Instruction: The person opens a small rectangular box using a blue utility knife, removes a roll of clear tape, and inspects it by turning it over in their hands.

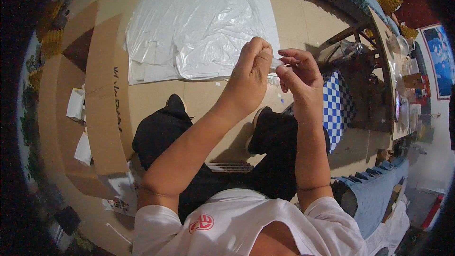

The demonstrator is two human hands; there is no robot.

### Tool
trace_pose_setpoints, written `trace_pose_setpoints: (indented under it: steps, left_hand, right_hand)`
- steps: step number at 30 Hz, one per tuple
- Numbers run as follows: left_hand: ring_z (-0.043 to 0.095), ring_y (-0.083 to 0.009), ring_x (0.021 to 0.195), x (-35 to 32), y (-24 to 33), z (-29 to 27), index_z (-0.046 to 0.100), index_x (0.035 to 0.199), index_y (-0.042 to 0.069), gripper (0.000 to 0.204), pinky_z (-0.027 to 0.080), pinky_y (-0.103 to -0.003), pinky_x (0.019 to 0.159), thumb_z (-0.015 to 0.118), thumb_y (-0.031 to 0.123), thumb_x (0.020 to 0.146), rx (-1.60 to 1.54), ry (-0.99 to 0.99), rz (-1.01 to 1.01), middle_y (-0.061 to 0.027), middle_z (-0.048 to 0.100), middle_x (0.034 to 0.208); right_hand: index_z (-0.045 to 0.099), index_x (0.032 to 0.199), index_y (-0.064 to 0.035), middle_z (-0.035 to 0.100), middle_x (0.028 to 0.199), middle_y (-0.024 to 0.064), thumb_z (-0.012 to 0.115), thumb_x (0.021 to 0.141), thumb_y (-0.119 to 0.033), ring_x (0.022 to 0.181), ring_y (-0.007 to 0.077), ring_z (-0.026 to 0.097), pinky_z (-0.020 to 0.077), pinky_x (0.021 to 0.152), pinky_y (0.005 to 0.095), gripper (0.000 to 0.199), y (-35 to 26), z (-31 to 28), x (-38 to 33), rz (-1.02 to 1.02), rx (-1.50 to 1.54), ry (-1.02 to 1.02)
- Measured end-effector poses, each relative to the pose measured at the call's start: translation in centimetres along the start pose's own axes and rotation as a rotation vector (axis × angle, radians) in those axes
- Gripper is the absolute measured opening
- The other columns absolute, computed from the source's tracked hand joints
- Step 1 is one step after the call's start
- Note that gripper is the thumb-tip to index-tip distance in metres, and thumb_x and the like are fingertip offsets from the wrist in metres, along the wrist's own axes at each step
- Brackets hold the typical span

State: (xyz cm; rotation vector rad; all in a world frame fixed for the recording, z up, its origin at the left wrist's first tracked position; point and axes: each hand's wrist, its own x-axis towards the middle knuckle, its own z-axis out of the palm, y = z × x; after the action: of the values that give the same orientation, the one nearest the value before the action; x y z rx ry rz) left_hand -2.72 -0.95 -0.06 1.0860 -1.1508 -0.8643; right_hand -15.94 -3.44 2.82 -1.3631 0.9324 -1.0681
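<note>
My left hand [255, 68] is closed in a fist, with the thumb on top. A small, whitish, translucent piece [276, 63] sticks out of it towards my right hand [302, 73]. The right fingers are curled, and the thumb tip meets the free end of that piece. Its exact kind is too small to make out, and the part inside the left fist is hidden. Both hands are raised in front of a white sheet stack [156, 23] covered with crinkled clear plastic film [208, 47] on the floor.
At the left stands an open cardboard box [108, 90] with small white boxes [76, 104] inside. A blue-and-white checkered cloth [333, 114] lies at the right, beside a wooden table [379, 66]. A stool with a blue cover [379, 194] is near my right side.
</note>
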Motion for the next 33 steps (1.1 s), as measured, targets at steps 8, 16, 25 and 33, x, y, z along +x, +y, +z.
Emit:
trace_pose_setpoints:
  steps: [8,16,25,33]
  left_hand:
    - [0.045,-0.0106,0.088,0.5,0.6,-0.1,0.048,0.098,0.004,0.026,0.041,-0.027,0.081,0.045,0.030,0.101,0.058,-0.106,-0.150,-0.0019,0.050,0.090]
    - [0.054,-0.0249,0.078,0.5,0.2,0.2,0.049,0.090,-0.001,0.028,0.045,-0.037,0.071,0.057,0.026,0.095,0.112,-0.083,-0.075,-0.0154,0.058,0.086]
    - [0.042,-0.0093,0.083,0.3,-0.2,-0.1,0.048,0.094,0.006,0.028,0.039,-0.026,0.077,0.045,0.033,0.101,0.122,-0.166,-0.109,0.0003,0.046,0.084]
    - [0.040,-0.0085,0.078,0.1,0.5,-0.1,0.049,0.091,0.009,0.028,0.037,-0.025,0.073,0.044,0.035,0.101,-0.009,-0.156,-0.225,0.0024,0.044,0.082]
  right_hand:
    - [0.060,0.093,0.0025,0.063,0.077,0.0060,0.069,0.083,-0.006,0.061,0.0089,0.059,0.0456,0.053,0.0207,0.016,0.1,-1.2,0.1,0.109,0.019,-0.029]
    - [0.059,0.085,0.0018,0.064,0.077,0.0083,0.069,0.083,-0.008,0.060,0.0125,0.063,0.0545,0.058,0.0252,0.014,0.0,-2.0,0.3,0.217,0.056,-0.093]
    - [0.059,0.086,0.0033,0.064,0.077,0.0074,0.066,0.085,-0.007,0.065,0.0146,0.065,0.0567,0.062,0.0272,0.012,0.4,-1.9,-0.1,0.185,0.093,-0.097]
    - [0.059,0.087,0.0036,0.063,0.078,0.0078,0.063,0.086,-0.006,0.066,0.0148,0.065,0.0580,0.062,0.0295,0.011,1.0,-1.3,-0.1,0.141,0.076,-0.055]
